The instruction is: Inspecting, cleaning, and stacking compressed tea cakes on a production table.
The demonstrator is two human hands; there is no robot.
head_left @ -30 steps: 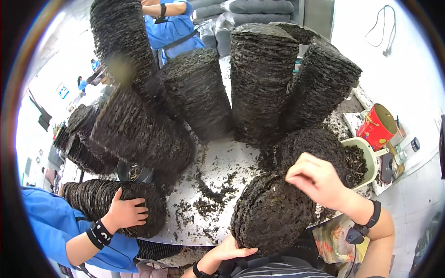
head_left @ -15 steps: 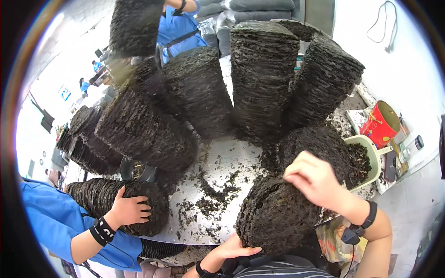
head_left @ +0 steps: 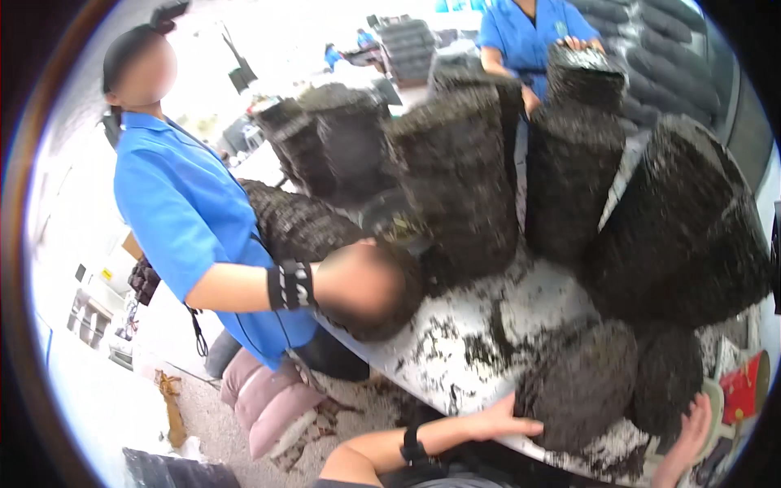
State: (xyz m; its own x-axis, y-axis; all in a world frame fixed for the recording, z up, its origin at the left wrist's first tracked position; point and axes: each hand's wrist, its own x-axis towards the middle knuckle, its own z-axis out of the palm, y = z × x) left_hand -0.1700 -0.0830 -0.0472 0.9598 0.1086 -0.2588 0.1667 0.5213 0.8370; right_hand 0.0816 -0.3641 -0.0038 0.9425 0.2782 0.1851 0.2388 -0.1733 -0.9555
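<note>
A dark stack of round dried seaweed sheets lies tilted on the table in front of me, its flat face toward me. My left hand grips its left edge, thumb on the face and the other fingers partly hidden behind. Right of it leans another seaweed stack. My right hand is open beside that stack's lower edge, fingers apart and holding nothing, in front of a pale green dustpan.
Tall seaweed stacks stand across the back of the table, which is strewn with dark crumbs. On the left, a co-worker in blue has a hand on a lying stack. Another person stands behind. A red can sits far right.
My view has swung left, so the table appears further right. My right hand has left the top of the front stack and moved right, opening. My left hand stays on its left edge.
</note>
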